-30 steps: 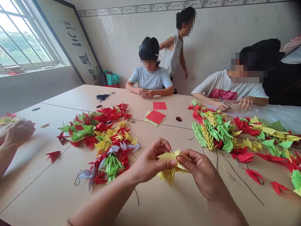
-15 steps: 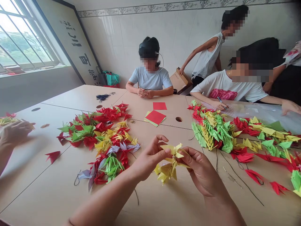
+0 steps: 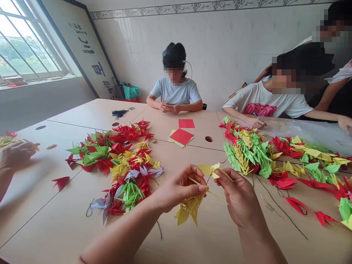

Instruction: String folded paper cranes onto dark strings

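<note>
Thread (image 3: pixel 208 178), dark and thin, shows as a short stretch between a yellow paper bird (image 3: pixel 210 169) and a yellow bunch (image 3: pixel 188 211) of folded paper. The right hand (image 3: pixel 238 189) pinches the bird between thumb and fingers, and its points stick out to the left, past the fingertips. The left hand (image 3: pixel 185 185) is closed on the top of the bunch, thumb pressed toward bent fingers; the rest hangs below that grip, tips fanning downward above the table (image 3: pixel 214 238). Whether the lowest tips touch the wood I cannot tell. The bird sits higher than the bunch, near the left hand's knuckles.

To the left lies a mixed heap (image 3: pixel 112 146) of red, green, yellow and pale purple folded paper; to the right, a second heap (image 3: pixel 247 146). Red sheets (image 3: pixel 180 137) lie flat beyond the hands.
</note>
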Demonstrator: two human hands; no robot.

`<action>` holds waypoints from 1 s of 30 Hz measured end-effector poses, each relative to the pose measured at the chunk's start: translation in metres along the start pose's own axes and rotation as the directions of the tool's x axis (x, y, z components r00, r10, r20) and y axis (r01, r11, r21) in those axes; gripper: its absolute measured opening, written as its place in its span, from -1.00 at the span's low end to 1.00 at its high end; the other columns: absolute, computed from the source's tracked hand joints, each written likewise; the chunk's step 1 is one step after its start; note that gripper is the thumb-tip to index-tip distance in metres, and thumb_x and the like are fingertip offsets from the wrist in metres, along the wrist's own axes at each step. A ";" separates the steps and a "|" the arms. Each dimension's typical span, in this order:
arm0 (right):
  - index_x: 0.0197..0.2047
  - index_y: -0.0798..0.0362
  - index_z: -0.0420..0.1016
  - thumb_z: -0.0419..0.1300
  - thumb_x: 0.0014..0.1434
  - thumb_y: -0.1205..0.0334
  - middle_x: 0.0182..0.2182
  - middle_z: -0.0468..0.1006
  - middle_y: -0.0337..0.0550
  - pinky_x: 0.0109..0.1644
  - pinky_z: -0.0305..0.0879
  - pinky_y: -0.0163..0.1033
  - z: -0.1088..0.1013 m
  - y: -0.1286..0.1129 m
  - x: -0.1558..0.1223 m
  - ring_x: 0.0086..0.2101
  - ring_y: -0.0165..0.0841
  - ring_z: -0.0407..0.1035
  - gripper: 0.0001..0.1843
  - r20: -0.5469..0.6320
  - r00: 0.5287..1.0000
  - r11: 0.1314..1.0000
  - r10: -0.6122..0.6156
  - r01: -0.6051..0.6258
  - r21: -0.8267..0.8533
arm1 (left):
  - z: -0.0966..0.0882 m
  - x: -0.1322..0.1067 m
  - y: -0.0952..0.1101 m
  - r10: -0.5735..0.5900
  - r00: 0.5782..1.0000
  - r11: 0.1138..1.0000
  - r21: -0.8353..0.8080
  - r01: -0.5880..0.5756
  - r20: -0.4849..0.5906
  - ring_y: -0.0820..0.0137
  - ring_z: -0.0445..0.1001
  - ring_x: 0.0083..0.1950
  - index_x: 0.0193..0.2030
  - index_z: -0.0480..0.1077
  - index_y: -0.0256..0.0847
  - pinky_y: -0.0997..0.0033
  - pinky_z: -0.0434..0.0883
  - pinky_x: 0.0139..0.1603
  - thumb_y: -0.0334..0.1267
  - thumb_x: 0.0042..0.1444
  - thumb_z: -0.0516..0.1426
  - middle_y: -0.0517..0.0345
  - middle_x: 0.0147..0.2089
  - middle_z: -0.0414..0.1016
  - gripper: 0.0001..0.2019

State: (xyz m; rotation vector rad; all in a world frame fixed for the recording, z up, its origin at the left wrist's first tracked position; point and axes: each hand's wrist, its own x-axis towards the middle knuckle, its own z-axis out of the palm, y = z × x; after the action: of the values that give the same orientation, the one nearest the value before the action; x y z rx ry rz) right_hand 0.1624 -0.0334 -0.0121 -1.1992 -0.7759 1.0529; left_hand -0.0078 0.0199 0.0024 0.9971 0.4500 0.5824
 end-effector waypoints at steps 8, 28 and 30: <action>-0.48 -0.02 0.50 0.36 0.04 -0.04 -0.52 0.41 -0.28 -0.24 0.17 -0.24 -0.004 0.001 0.001 -0.38 -0.35 0.23 -0.71 -0.020 0.999 0.997 -0.044 0.043 -0.058 | -0.001 0.000 0.006 -0.085 0.996 0.996 0.024 0.085 0.022 0.50 0.45 -0.36 -0.21 0.36 -0.24 0.58 0.27 -0.43 -0.14 -0.01 0.34 0.17 -0.33 0.44 -0.67; -0.31 -0.10 0.54 0.23 0.23 0.14 -0.34 0.57 -0.15 -0.11 0.28 -0.14 0.007 -0.019 -0.021 -0.23 -0.20 0.41 -0.90 0.270 0.831 0.559 -0.486 0.533 -0.635 | 0.005 0.001 0.003 -0.043 0.983 0.999 -0.040 0.037 -0.177 0.54 0.35 -0.47 -0.30 0.35 -0.24 0.58 0.19 -0.47 0.02 -0.02 0.32 0.20 -0.44 0.46 -0.61; -0.36 -0.07 0.50 0.20 0.25 0.10 -0.38 0.53 -0.17 -0.15 0.24 -0.17 0.007 -0.020 -0.019 -0.27 -0.24 0.37 -0.84 0.224 0.873 0.619 -0.433 0.469 -0.630 | 0.005 0.001 0.002 -0.033 0.983 0.999 -0.016 0.030 -0.181 0.54 0.35 -0.47 -0.32 0.37 -0.26 0.57 0.20 -0.47 0.03 -0.03 0.32 0.18 -0.41 0.48 -0.61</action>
State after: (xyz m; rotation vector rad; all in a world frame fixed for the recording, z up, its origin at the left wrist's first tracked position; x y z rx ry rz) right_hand 0.1540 -0.0497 0.0098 -1.4602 -1.4983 0.3583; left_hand -0.0044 0.0182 0.0070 0.9265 0.6215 0.6496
